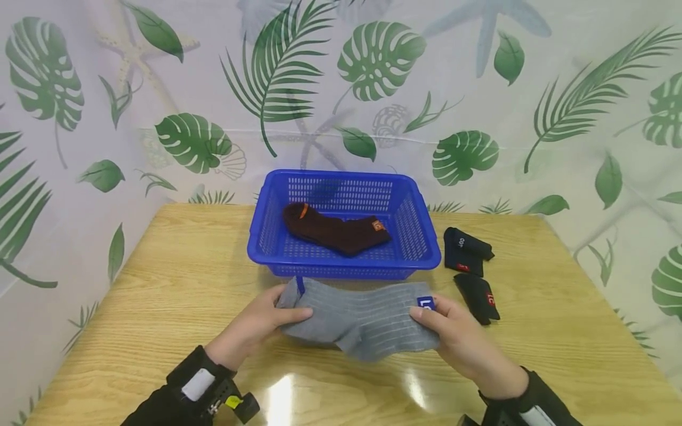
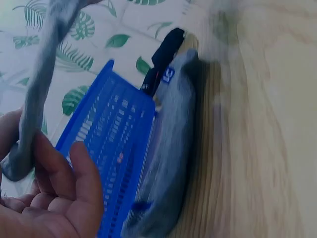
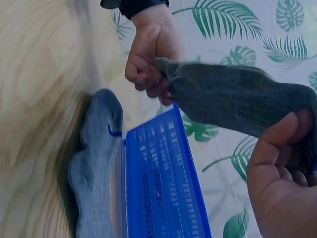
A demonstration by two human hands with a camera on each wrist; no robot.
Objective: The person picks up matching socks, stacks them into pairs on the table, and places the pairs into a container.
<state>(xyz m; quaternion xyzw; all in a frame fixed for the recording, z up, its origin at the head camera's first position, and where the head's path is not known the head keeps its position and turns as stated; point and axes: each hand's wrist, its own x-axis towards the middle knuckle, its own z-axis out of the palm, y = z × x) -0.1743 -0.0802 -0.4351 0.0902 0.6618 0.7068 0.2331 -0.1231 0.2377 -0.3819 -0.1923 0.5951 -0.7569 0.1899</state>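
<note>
Both hands stretch a grey ribbed sock (image 1: 367,310) over the table, just in front of the blue basket. The left hand (image 1: 256,325) (image 2: 62,193) pinches the end with a blue tab, thumb on top. At the other end, beside the blue label, the right hand (image 1: 471,346) (image 3: 285,188) grips between thumb and fingers. Both wrist views show a second grey sock (image 2: 173,139) (image 3: 94,173) lying on the table alongside the basket; in the head view the held sock mostly covers that spot.
The blue basket (image 1: 341,270) stands at the table's back with a dark brown sock (image 1: 335,232) inside. Right of it lie a folded black sock item (image 1: 463,254) and another black sock item (image 1: 474,293). Behind the wooden table (image 1: 176,284) hangs a leaf-patterned cloth (image 1: 319,142).
</note>
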